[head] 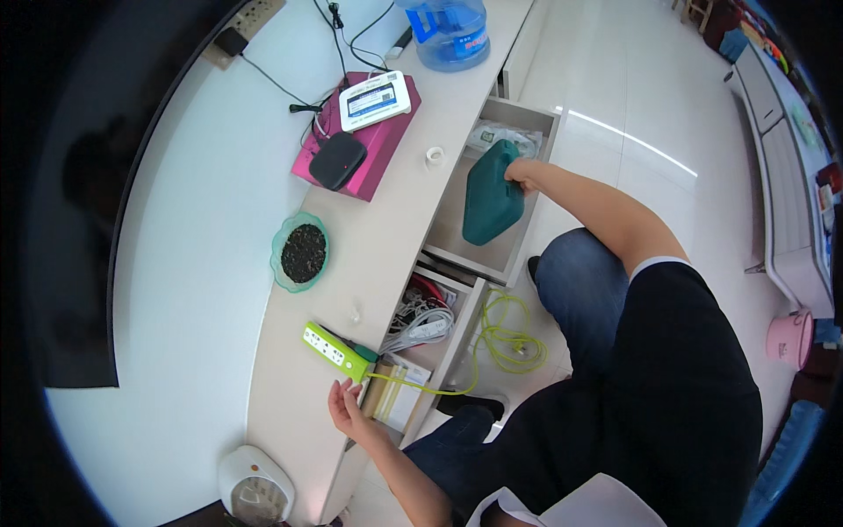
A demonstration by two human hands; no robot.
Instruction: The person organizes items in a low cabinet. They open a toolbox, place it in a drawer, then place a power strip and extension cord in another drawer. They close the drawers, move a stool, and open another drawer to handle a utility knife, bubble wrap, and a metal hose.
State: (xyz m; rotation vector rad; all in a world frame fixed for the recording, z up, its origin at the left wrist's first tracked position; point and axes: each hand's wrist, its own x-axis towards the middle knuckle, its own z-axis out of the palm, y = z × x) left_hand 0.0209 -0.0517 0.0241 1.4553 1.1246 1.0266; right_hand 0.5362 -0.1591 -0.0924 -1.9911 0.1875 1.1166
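My right hand grips the edge of a dark green plastic case, held tilted over an open drawer that also has a clear plastic bag in it. My left hand is raised at the counter's edge with its fingers apart, holding nothing. Just beyond its fingertips lies a lime-green power strip on the countertop. A dark green tool handle lies against the strip. The strip's yellow-green cord runs over the second open drawer to a loose coil on the floor.
The second drawer holds white cables and flat boxes. On the counter are a bowl of dark soil, a tape roll, a pink box under a white router and black device, and a water jug.
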